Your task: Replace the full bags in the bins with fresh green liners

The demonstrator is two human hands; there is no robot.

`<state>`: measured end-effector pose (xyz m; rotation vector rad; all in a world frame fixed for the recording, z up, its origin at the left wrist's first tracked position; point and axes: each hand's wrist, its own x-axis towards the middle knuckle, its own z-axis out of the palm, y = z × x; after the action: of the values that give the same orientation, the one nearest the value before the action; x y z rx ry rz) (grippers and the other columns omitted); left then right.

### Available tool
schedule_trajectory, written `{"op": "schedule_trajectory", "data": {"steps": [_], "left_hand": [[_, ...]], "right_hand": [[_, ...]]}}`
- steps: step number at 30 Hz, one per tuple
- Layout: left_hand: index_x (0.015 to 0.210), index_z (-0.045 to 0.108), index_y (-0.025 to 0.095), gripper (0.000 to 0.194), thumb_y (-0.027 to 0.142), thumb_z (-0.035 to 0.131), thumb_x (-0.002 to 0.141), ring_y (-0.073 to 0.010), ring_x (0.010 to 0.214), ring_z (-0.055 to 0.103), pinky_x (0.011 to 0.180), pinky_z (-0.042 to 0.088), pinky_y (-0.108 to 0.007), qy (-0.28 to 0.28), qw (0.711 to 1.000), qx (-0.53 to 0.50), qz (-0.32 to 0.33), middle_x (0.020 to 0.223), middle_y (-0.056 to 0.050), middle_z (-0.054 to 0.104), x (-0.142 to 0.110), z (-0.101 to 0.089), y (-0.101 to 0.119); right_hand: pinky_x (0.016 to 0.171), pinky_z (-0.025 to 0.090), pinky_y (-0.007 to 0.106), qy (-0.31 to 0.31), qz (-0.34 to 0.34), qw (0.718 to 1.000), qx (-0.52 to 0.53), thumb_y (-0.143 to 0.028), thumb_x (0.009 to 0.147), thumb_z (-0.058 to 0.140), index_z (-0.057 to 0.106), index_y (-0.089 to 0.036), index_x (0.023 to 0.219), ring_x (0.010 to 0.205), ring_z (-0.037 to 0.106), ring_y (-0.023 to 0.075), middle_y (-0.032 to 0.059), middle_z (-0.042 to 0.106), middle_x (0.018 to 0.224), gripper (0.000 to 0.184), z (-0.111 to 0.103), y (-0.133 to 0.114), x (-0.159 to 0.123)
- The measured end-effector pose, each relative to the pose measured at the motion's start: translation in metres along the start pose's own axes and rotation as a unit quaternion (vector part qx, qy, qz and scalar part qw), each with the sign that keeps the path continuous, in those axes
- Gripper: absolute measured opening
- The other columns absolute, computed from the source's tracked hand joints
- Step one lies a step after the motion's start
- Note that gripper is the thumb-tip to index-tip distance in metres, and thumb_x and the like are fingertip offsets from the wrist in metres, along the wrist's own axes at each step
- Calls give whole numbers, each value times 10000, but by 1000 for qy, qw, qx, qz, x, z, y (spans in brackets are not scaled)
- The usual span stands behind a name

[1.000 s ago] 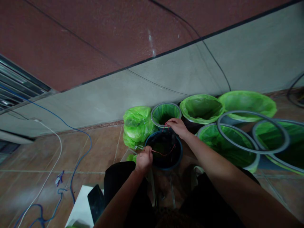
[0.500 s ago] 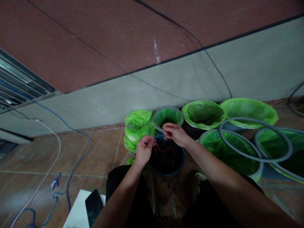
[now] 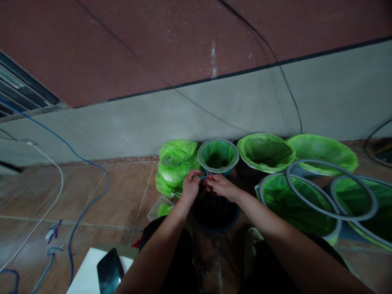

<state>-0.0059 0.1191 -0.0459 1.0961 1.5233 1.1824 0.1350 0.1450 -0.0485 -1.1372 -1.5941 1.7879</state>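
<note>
My right hand (image 3: pixel 221 186) pinches a thin red cord (image 3: pixel 210 174), which forms a small loop at the fingertips. Close by on the left, my left hand (image 3: pixel 191 185) has its fingers curled together; what lies in them is too small to make out. Both hands are over a round bin (image 3: pixel 214 226) with a dark inside, standing on the floor between my legs. Part of the cord seems to hang below my right fingers, blurred against the dark bin.
Bunched green plastic bags (image 3: pixel 176 163) lie left of a small green-lined bin (image 3: pixel 218 153). More lined bins (image 3: pixel 265 153) stand to the right, a loose grey ring (image 3: pixel 332 160) across two. A phone (image 3: pixel 110 269) rests on a white surface (image 3: pixel 84 273). A blue cable (image 3: pixel 88 204) crosses the tiles.
My right hand has come down and left, close to my left hand. The red cord, stretched out between the hands before, is now a small loop at my right fingertips. The view has shifted slightly.
</note>
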Motion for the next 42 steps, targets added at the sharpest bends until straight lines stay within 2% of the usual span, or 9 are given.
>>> {"op": "schedule_trajectory", "data": {"steps": [6,15,21,24,26,28,32,34,42], "left_hand": [[816,594,168,136,126,468,788,-77,501,487,532,400,-203,-173,983,30,-57,622,46,567,-14,21,-31],[740,659,175,282,227,426,890,-142,641,593,655,430,-259,-59,967,237,-66,677,-25,674,8,5,-38],[787,663,167,222,212,463,872,-127,612,601,629,424,-245,-13,990,107,-96,706,-28,700,10,-3,-44],[759,650,151,175,176,501,847,-121,628,619,646,436,-236,0,994,-16,-112,688,-37,698,10,0,-43],[753,644,143,156,179,519,838,-115,606,615,619,434,-227,-7,988,-82,-127,651,-34,678,10,1,-42],[745,631,138,148,202,533,836,-103,557,590,580,429,-219,-10,981,-135,-139,594,-14,629,9,2,-41],[714,606,135,180,261,555,831,-57,448,456,500,389,-193,-34,976,-160,-143,505,50,485,9,3,-40],[728,616,131,193,270,538,835,-48,437,413,470,360,-183,-62,981,-125,-138,509,60,458,8,3,-39],[831,643,135,241,308,478,857,-58,466,397,452,309,-183,-123,984,-28,-122,540,61,435,4,6,-39]], "right_hand": [[375,190,194,38,38,994,96,-514,745,593,561,-178,801,402,308,43,-42,529,611,342,2,-8,-2],[684,447,271,170,-27,968,-182,-351,791,570,657,-161,861,692,578,143,28,657,752,220,-52,13,7],[853,460,338,71,83,849,-517,-310,731,698,656,-173,1146,1022,631,263,131,664,1135,439,-57,8,-8],[768,474,356,7,180,782,-597,-266,747,673,709,-139,1027,1027,642,324,168,687,1079,310,-47,2,-12],[705,464,348,-15,210,765,-608,-240,782,620,729,-118,935,983,657,333,184,702,1029,224,-40,0,-12],[660,439,322,-31,188,786,-589,-244,809,578,730,-119,861,896,670,298,175,714,953,204,-36,1,-11],[588,391,246,-69,55,917,-390,-305,868,484,676,-151,750,636,588,150,62,662,685,273,-34,5,-7],[567,378,230,-67,21,953,-296,-331,876,463,643,-161,714,583,540,122,31,632,641,296,-33,7,-5],[531,335,245,-72,41,949,-305,-364,848,487,597,-181,653,508,471,108,4,585,576,289,-30,13,-2]]}}
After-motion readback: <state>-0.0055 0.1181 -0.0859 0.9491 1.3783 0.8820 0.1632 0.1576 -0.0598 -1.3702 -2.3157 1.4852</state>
